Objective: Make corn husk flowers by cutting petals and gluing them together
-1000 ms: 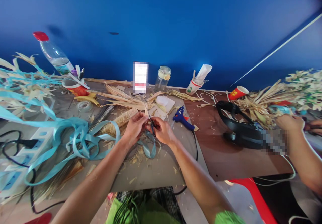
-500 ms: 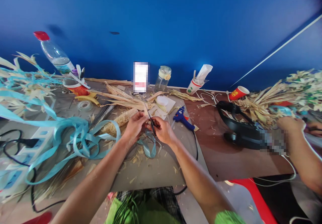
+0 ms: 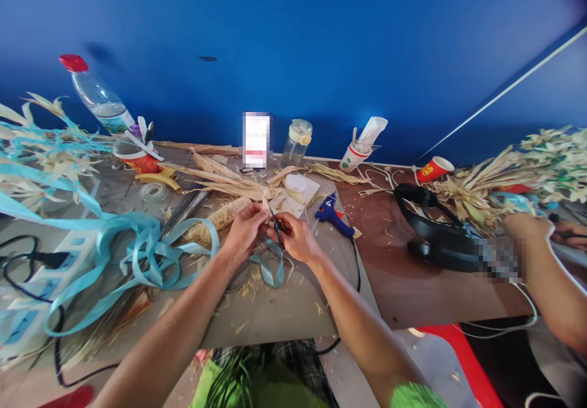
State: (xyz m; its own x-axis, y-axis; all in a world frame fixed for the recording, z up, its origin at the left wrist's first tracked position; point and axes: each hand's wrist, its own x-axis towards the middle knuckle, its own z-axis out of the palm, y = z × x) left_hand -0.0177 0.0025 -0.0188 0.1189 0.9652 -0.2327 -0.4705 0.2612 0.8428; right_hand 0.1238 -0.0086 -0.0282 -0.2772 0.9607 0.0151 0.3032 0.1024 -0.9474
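My right hand (image 3: 296,235) is closed round the dark handles of a pair of scissors (image 3: 277,224), whose blades point up and left. Beside it, my left hand (image 3: 247,227) pinches a pale piece of corn husk (image 3: 265,203) that meets the blades. Both hands are close together over the table. To the left lies a corn cob (image 3: 224,215), and behind the hands are dried husk strips (image 3: 229,183). A blue glue gun (image 3: 334,215) rests right of my right hand. Curled light-blue ribbon (image 3: 151,252) spreads on the left.
A power strip (image 3: 27,310) and water bottle (image 3: 98,99) are at the left. A lit phone (image 3: 257,142), glass jar (image 3: 298,142) and paper cup (image 3: 355,156) stand along the wall. A black headset-like device (image 3: 431,237) lies right, near another person's arm (image 3: 545,273).
My hands stay in almost the same place, still holding the scissors and the husk. The scissor blades and husk tip shift very slightly.
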